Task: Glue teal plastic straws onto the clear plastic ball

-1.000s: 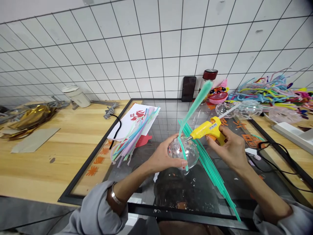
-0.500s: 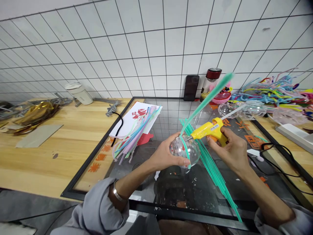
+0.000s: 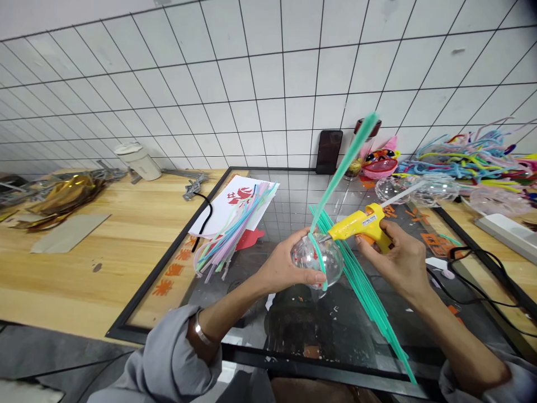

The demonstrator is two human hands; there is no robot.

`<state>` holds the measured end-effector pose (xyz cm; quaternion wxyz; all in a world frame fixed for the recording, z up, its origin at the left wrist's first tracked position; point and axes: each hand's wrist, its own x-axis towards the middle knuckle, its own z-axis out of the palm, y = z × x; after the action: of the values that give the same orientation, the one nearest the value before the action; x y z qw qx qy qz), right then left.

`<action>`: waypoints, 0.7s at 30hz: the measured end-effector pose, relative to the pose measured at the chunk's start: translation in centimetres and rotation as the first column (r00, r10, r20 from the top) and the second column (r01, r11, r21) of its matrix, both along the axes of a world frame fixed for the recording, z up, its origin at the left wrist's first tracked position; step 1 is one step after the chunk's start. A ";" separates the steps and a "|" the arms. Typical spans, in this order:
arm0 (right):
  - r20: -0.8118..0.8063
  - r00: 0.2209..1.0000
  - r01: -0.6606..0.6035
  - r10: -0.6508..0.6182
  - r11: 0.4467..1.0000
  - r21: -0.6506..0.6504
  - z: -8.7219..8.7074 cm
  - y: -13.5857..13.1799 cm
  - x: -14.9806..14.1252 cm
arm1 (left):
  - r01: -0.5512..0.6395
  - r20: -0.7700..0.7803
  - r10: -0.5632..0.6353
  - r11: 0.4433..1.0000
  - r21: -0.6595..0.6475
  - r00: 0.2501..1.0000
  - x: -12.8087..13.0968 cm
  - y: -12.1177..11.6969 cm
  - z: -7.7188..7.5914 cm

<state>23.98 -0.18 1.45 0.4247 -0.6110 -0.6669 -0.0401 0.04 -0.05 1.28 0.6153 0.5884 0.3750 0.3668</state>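
My left hand is closed around a clear plastic ball, its thumb pressing a green pipe cleaner against the surface. The free end of that pipe cleaner sticks up and to the right, away from me. In my right hand is a yellow hot glue gun, a white glue stick coming out of its back. Its nozzle points left and is at the ball's top, close beside the pipe cleaner; whether it touches cannot be made out. Under the ball and gun, a bundle of green pipe cleaners lies on the glass.
Pastel pipe cleaners lie over white paper on the left. At the back stand a phone and a pink figure. Clear plastic shells, a pipe-cleaner heap and a power strip are on the right.
The upright end of the green pipe cleaner has swung a little to the left. Both hands, the ball and the glue gun keep nearly the same positions.
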 end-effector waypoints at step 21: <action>0.026 0.999 -0.039 0.038 0.999 0.009 0.2 -0.1 0.5 | -0.001 -0.035 0.001 1.000 -0.002 0.999 -0.1 0.0 0.1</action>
<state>24.48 -0.27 1.61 0.4196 -0.5953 -0.6839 -0.0432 -0.05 -0.10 1.36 0.6090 0.5940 0.3864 0.3564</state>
